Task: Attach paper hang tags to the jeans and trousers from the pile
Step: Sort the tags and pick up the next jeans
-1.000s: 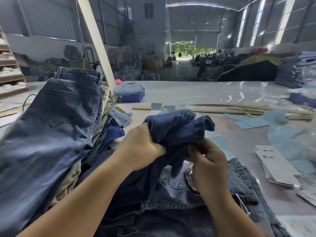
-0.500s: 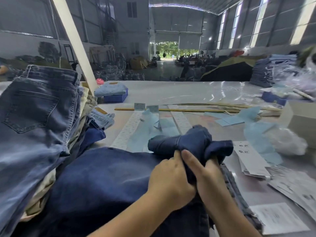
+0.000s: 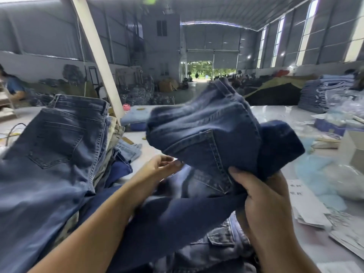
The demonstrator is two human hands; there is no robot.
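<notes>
While my right hand point(image 3: 262, 196) is gripping a bunched fold of the dark jeans point(image 3: 204, 138) just beside the back pocket, I am holding them lifted above the counter point(image 3: 275, 115), waistband pointing away from me. My left hand point(image 3: 157, 166) is hanging spread and loose at the lower left edge of the denim, fingertips barely brushing it or just apart; I cannot tell which. So the whole weight is riding on one hand.

I am judging the risks from that. The heavy legs are trailing down onto the pile point(image 3: 59, 154), and they could be dragging the fold out of my grip. The cloth is blurring with motion, so finding the belt loop for a tag may be going slowly. The paper tags point(image 3: 307, 203) are lying on the counter at my right, close under the swinging denim, and a careless sweep could be scattering them.

As for containers, a blue box point(image 3: 137, 126) is sitting far back on the counter with folded light denim on top; its inside is hidden.
</notes>
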